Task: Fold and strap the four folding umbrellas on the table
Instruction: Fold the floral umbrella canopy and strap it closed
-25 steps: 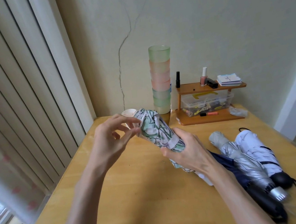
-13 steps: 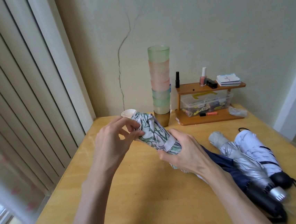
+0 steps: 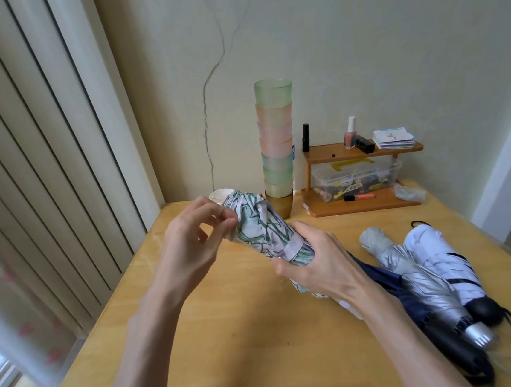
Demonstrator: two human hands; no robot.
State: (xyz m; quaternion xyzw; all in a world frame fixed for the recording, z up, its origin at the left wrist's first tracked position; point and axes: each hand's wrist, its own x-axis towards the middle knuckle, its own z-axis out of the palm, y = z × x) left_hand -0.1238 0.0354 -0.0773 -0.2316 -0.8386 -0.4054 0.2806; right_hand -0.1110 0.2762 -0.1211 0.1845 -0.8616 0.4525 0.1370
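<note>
1 wooden table [image 3: 230, 336]: fills the lower frame. 3 rolled umbrellas lie on it at lower right, and the 4th is held above its middle.
3 rolled umbrellas: the navy umbrella [image 3: 387, 277], silver umbrella [image 3: 419, 283] and white umbrella [image 3: 441, 256] lie touching side by side. Their long axes run from centre right down to the lower right corner.
Leaf-print umbrella [image 3: 260, 227]: at frame centre, off the table. Its long axis slants from upper left, near the stack of cups [image 3: 276, 147], to lower right, where its end passes under the right wrist.
Right hand [image 3: 320, 265]: just right of centre, fingers wrapped round the umbrella's middle, grasping it just below the strap band.
Left hand [image 3: 190, 246]: left of the umbrella's upper end. Thumb and forefinger pinch a fold of canopy fabric, and the other fingers are loosely curled.
Strap band [image 3: 293, 247]: a pale band across the roll, touching the right thumb. Whether it is fastened cannot be told.
Key relation: the loose folds lie just right of the left fingertips, above the band. The right hand is nearer the band, the left nearer the loose end.
Likely next: tucking those folds round the axis while the right hand steadies the roll.
</note>
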